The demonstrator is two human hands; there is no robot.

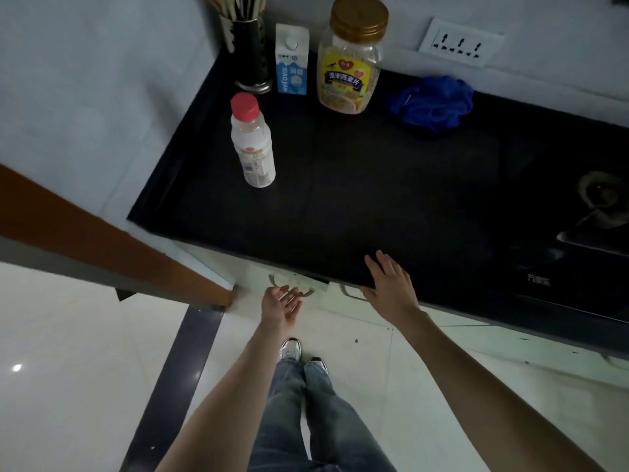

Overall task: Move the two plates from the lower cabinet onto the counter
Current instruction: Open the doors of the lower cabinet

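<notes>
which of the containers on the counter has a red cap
The small clear bottle, standing alone nearest the counter's front edge. The milk carton has a white cap and the oat jar a gold lid.

I see the counter point(374, 199) ahead, with the cabinet doors below its front edge. On it, at the back left, stands a utensil holder point(250, 56); a carton point(292, 61) stands to its right, then a jar point(349, 59), then a cloth point(434, 102). A bottle point(252, 141) stands in front of the carton. A stove point(592, 226) sits at the right. A wall socket point(459, 42) is behind the cloth.
</notes>
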